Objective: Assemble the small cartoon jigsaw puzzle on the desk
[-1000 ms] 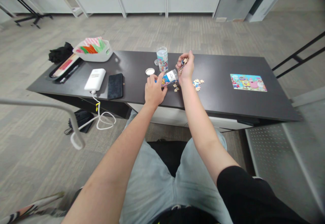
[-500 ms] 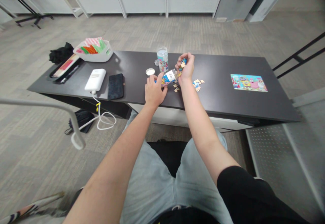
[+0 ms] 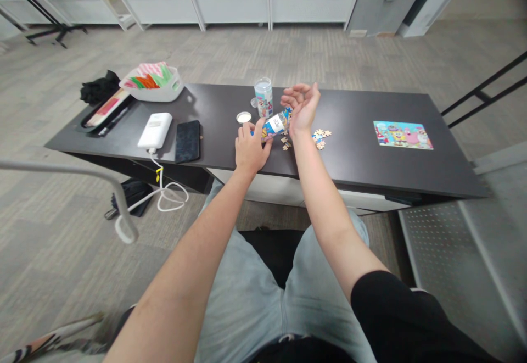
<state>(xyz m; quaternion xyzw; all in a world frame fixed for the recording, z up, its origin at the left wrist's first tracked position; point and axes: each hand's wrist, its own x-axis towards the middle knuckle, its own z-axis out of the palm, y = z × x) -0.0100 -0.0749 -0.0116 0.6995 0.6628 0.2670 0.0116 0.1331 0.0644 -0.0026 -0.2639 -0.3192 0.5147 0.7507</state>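
Note:
My left hand (image 3: pixel 250 148) is closed around a clear plastic jar (image 3: pixel 276 123) with a blue and white label. The jar lies tilted, its mouth pointing right, and colourful pieces show inside near the mouth. Beside that mouth my right hand (image 3: pixel 302 107) is open, palm turned up and fingers apart, with no pieces visible on the palm. Loose jigsaw pieces (image 3: pixel 321 138) lie on the table right of my right wrist, and a few more jigsaw pieces (image 3: pixel 285 143) lie between my hands. A second clear jar (image 3: pixel 264 98) stands upright behind, its top open.
A round lid (image 3: pixel 244 117) lies left of the jars, with a clear lid (image 3: pixel 254 102) behind. On the dark table (image 3: pixel 349 160) are a cartoon picture card (image 3: pixel 403 134), a black phone-like slab (image 3: pixel 188 140), a white power bank (image 3: pixel 155 130) with a cable, and a white basket (image 3: pixel 158 91).
The jigsaw pieces cupped in my right hand have gone into the jar. My right fingers have uncurled. My left hand still holds the jar in about the same place.

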